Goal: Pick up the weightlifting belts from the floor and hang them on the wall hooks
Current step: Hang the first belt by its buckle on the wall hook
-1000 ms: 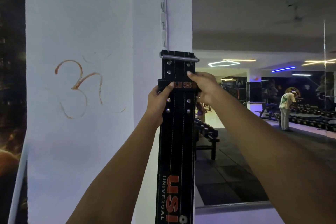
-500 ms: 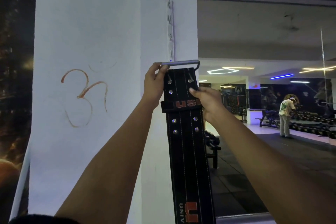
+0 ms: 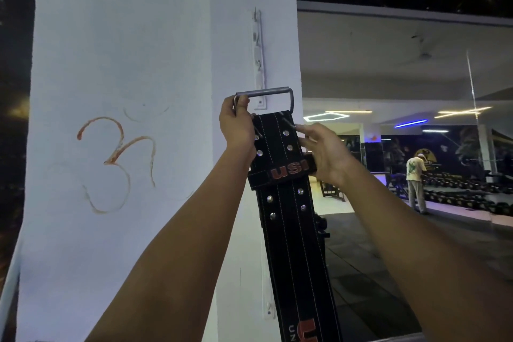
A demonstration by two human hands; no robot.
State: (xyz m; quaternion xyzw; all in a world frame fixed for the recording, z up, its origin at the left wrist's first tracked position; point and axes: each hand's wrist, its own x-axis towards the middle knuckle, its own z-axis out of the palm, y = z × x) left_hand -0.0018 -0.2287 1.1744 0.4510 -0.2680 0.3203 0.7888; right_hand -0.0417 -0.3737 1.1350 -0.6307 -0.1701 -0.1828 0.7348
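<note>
The black weightlifting belt [image 3: 288, 203] is held upright against the white pillar [image 3: 125, 64], its metal buckle [image 3: 266, 93] raised at the hook rail [image 3: 258, 58]. The buckle's left end is gripped by the left hand [image 3: 236, 125]; the belt's loop is pinched by the right hand [image 3: 324, 153].

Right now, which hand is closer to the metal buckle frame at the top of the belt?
Left. The left hand grips the left end of the buckle frame. The right hand is lower, holding the belt at its loop.
</note>
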